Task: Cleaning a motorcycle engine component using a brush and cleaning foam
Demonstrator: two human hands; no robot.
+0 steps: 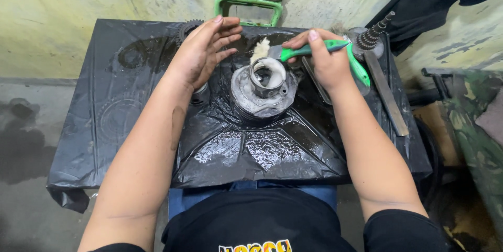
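A low table (78, 168) stands on a grey floor (26, 126), and a shiny black plastic sheet (246, 149) covers the whole top. The sheet is wet and wrinkled. In the middle of it sits a round grey metal part (262, 94) with a ring on top. A dark gear (186, 28) lies near the far edge. On the right side lie a long flat metal bar (386, 94) and a shaft with ridges (373, 34). Round shapes bulge under the sheet on the left.
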